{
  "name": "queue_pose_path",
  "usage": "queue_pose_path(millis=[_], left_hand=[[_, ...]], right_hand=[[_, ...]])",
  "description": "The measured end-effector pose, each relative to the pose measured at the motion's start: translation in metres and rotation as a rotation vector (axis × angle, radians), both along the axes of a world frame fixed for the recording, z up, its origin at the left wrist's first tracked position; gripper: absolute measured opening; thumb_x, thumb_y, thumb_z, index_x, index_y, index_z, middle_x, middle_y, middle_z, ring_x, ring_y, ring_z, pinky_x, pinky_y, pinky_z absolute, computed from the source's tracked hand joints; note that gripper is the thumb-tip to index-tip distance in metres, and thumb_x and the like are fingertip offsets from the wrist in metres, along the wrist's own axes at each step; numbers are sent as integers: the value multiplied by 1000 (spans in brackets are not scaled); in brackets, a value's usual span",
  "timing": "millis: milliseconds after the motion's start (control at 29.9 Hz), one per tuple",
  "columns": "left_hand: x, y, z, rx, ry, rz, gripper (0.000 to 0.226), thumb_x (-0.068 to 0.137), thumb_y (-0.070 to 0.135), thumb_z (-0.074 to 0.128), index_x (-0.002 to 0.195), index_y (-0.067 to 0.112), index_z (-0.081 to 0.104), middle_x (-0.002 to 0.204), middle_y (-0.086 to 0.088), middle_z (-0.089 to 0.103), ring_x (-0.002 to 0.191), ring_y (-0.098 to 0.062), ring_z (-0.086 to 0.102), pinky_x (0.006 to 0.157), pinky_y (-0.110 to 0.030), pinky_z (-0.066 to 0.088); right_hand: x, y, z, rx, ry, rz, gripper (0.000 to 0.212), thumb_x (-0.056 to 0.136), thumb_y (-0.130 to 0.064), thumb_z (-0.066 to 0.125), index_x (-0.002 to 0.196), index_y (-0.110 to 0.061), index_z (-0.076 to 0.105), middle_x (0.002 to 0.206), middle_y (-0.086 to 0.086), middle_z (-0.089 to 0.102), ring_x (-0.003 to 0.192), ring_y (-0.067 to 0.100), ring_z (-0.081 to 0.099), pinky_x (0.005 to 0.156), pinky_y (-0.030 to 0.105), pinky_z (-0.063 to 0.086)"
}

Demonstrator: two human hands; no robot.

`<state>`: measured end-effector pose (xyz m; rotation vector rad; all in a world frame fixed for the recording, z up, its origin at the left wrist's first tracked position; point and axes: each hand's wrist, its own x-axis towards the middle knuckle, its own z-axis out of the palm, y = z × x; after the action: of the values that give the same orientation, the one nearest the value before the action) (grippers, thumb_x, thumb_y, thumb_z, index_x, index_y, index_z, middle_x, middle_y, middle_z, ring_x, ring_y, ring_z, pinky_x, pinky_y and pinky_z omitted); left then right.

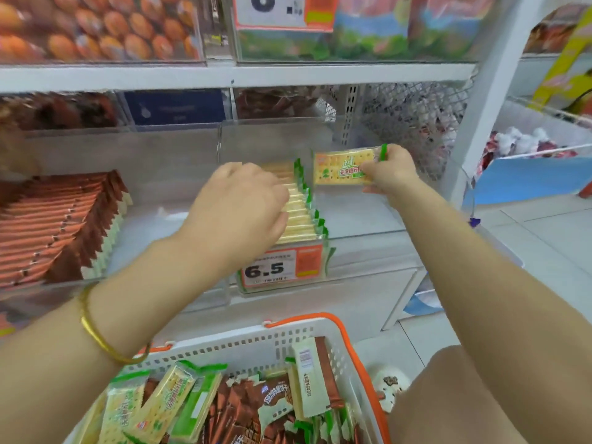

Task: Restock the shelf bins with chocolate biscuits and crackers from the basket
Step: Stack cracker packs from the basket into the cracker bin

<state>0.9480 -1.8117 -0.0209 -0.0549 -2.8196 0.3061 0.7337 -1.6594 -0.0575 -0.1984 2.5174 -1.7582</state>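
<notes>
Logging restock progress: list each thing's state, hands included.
right hand, pinches cracker pack over cracker bin
cracker pack, upright, label facing camera
left hand, fingers curled over cracker row
cracker row, standing on edge, fills bin's left side
chocolate biscuit row, packed on edge in neighbouring bin
basket, holds mixed packs

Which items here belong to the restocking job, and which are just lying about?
Job: cracker pack in right hand; cracker row under left hand; chocolate biscuit row; basket.
Lying about: price tag; orange snacks above; blue box.
</notes>
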Motion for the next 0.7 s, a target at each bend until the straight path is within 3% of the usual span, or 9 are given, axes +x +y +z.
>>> queue_pose_path(millis=[100, 201, 368, 468, 568, 702], left_hand=[[-13, -3, -10, -53, -30, 13, 27, 83, 28, 43, 69, 15, 62, 76, -4, 65, 79, -30, 60, 83, -38, 40], [-19, -1, -16, -20, -74, 49, 20, 92, 29, 44, 78, 22, 56, 88, 0, 64, 90, -27, 57, 90, -36, 35], [-38, 7, -19, -5, -171, 79, 30, 97, 38, 31, 108, 24, 56, 112, 5, 58, 109, -20, 49, 89, -33, 34], [-47, 9, -24, 75, -189, 82, 32, 98, 38, 31, 109, 23, 57, 113, 5, 58, 108, -20, 49, 91, -33, 36], [-49, 11, -29, 136, -217, 77, 34, 98, 40, 32, 112, 23, 58, 113, 6, 59, 108, -19, 50, 95, -36, 40], [-46, 11, -32, 211, -227, 70, 34, 98, 40, 32, 109, 23, 59, 110, 8, 59, 105, -16, 50, 94, -36, 42]], right_hand=[[-45, -20, -15, 157, 50, -100, 24, 91, -10, 59, 110, -9, 44, 114, 11, 52, 114, 34, 55, 82, 41, 51], [-72, -35, -29, 234, 45, -74, 38, 92, -10, 57, 127, -3, 45, 126, 17, 54, 116, 34, 53, 96, 43, 46], [-97, -53, -49, 397, -24, -20, 37, 91, -23, 57, 123, -10, 45, 124, 15, 53, 111, 34, 52, 91, 43, 47], [-107, -62, -55, 448, -52, -71, 45, 89, -27, 62, 125, -9, 42, 127, 15, 51, 118, 36, 48, 98, 43, 43], [-117, -71, -61, 343, -59, -189, 43, 90, -27, 62, 122, -11, 40, 133, 13, 49, 113, 29, 51, 93, 37, 43], [-123, -75, -66, 435, -65, -175, 63, 88, -23, 64, 138, -4, 29, 139, 15, 44, 127, 32, 47, 102, 41, 42]])
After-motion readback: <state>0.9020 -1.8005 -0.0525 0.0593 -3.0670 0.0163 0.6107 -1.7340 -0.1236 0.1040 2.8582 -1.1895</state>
